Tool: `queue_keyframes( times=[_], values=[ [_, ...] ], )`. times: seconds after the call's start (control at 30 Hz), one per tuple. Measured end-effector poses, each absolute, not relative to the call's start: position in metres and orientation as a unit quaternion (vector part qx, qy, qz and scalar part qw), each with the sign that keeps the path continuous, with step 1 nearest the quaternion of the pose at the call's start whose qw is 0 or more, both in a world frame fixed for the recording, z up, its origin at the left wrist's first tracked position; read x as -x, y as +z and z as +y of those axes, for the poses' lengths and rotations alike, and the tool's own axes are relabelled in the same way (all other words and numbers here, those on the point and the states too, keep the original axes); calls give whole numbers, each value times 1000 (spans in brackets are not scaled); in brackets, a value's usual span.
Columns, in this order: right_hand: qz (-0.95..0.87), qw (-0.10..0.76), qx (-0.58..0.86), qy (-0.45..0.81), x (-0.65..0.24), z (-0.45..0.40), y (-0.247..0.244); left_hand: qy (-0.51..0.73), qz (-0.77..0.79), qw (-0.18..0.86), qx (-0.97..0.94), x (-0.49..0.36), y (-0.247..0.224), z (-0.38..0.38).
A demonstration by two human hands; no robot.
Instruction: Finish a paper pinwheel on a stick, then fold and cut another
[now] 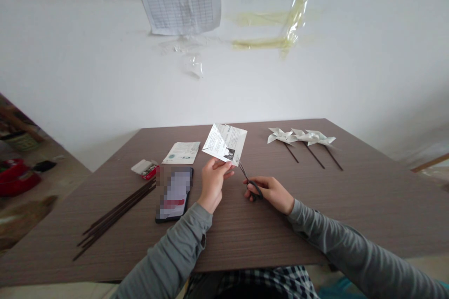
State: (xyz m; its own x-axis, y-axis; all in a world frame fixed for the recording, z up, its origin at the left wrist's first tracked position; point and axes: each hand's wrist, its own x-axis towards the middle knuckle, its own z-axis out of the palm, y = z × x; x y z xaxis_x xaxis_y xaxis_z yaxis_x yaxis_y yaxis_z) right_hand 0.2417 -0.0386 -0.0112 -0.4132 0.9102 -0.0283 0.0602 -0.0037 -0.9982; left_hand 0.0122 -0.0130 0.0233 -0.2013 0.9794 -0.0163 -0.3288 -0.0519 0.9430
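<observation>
Pinched in my left hand [213,181] is a square sheet of printed paper [224,141], raised above the table with one corner pointing toward me. Crease lines cross the sheet, and a small slit shows near its left corner. My right hand [268,191] grips a pair of dark-handled scissors [258,191], fingers through the loops. The blades reach up to the paper's lower right corner; whether they are closed on it I cannot tell. A second printed paper piece [181,153] lies on the table left of my left hand.
A phone [174,195] lies left of my left forearm. Beyond it are several thin dark sticks [117,212] and an open small box [145,169] with small items inside. Three paper pinwheels [280,135] on sticks lie at the back right. The wall borders the table's [351,205] far edge.
</observation>
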Motion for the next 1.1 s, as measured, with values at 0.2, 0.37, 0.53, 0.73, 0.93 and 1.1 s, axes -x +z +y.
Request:
queue_keyframes(
  times=[0.2, 0.37, 0.53, 0.73, 0.93, 1.1],
  values=[
    [-599, 365, 395, 593, -240, -38, -15, 631, 445, 522, -362, -13, 25, -15],
    [-601, 363, 392, 595, -240, -37, -17, 627, 443, 525, -366, -13, 25, -16],
    [-601, 367, 390, 593, -240, -37, -16, 621, 449, 524, -372, -14, 24, -17],
    [-601, 372, 387, 592, -238, -40, -13, 614, 454, 529, -370, -16, 26, -18],
    [-604, 368, 385, 593, -238, -39, -14, 617, 457, 528, -362, -17, 27, -19],
    [-607, 368, 383, 592, -239, -38, -17, 623, 452, 527, -362, -17, 27, -19]
  ],
)
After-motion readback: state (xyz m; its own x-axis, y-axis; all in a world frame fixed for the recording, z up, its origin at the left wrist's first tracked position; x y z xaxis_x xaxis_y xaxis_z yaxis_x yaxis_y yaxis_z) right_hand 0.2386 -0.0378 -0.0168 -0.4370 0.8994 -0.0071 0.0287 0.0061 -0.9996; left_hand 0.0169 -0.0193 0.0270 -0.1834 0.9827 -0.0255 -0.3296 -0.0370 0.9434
